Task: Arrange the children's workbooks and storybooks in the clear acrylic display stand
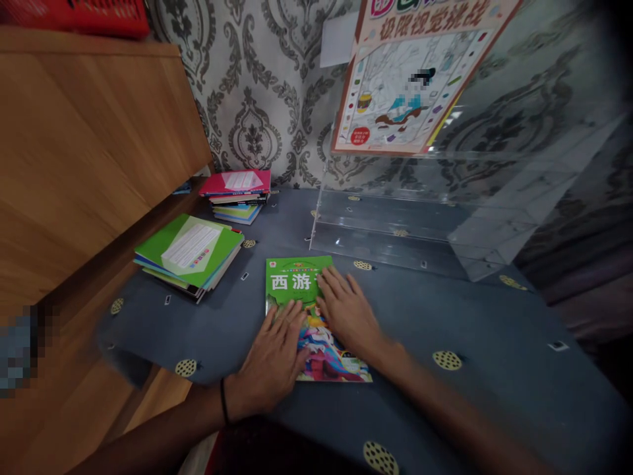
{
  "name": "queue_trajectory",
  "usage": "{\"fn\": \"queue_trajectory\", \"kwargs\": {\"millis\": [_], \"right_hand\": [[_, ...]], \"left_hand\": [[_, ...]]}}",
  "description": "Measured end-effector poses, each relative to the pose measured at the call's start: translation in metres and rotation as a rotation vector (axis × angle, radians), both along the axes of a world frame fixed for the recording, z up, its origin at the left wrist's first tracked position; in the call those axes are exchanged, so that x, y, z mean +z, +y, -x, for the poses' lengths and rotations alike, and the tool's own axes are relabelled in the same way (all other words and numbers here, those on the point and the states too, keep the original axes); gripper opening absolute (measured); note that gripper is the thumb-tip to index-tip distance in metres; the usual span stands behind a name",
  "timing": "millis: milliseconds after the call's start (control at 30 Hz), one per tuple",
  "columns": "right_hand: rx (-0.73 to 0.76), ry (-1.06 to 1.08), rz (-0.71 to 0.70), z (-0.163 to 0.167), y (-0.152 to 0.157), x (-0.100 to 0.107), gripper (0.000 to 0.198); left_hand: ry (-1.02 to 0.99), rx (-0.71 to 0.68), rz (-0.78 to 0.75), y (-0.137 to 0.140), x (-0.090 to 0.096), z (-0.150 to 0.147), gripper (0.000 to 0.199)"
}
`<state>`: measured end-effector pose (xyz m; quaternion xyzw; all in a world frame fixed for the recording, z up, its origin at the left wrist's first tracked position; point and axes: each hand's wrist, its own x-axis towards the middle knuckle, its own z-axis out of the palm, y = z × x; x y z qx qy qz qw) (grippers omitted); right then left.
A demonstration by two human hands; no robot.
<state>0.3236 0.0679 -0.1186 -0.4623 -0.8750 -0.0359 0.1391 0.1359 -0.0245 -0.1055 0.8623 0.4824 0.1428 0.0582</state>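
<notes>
A green picture book [326, 356] with white Chinese characters and a colourful drawing lies on the blue tablecloth in front of me, its cover facing up. My left hand [274, 353] rests flat on the lower left of the cover, fingers stretched out; a dark band circles that wrist. Across the upper right part of the book lies my right hand [351, 310], flat with extended fingers, covering part of the title. Neither hand grips anything.
Left of the book are a stack of books with a green top [148, 247] and, farther back, another with a pink top [210, 185]. A clear acrylic rack [386, 241] holds an upright activity book [346, 125]. A wooden cabinet [99, 132] stands at left, a red basket [113, 16] on it.
</notes>
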Motion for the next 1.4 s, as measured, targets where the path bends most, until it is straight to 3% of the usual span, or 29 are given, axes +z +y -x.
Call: {"fn": "queue_trajectory", "kwargs": {"millis": [233, 400, 600, 833, 1000, 1100, 1200, 1400], "right_hand": [[0.219, 0.039, -0.004, 0.027, -0.067, -0.002, 0.058], [0.162, 0.065, -0.043, 0.009, -0.074, -0.005, 0.052], [0.093, 0.067, -0.078, -0.012, -0.078, -0.018, 0.059], [0.069, 0.091, -0.132, -0.017, -0.075, -0.035, 0.081], [-0.004, 0.167, -0.187, -0.022, -0.071, -0.055, 0.084], [0.021, 0.155, -0.176, -0.024, -0.069, -0.058, 0.084], [0.016, 0.170, -0.195, -0.022, -0.068, -0.058, 0.083], [0.009, 0.185, -0.195, -0.019, -0.071, -0.056, 0.082]], "left_hand": [[-0.042, 0.030, -0.067, -0.002, -0.015, 0.005, 0.069], [0.042, 0.007, -0.097, -0.001, -0.016, 0.005, 0.059], [0.178, -0.081, -0.049, 0.004, 0.001, 0.006, 0.054], [0.197, -0.230, 0.020, 0.056, 0.018, -0.007, 0.059], [0.164, -0.293, 0.034, 0.106, 0.018, -0.010, 0.078], [0.149, -0.210, 0.045, 0.125, 0.015, -0.004, 0.075], [0.130, -0.033, 0.074, 0.134, 0.011, 0.007, 0.070], [0.048, 0.323, 0.085, 0.119, -0.003, 0.026, 0.067]]}}
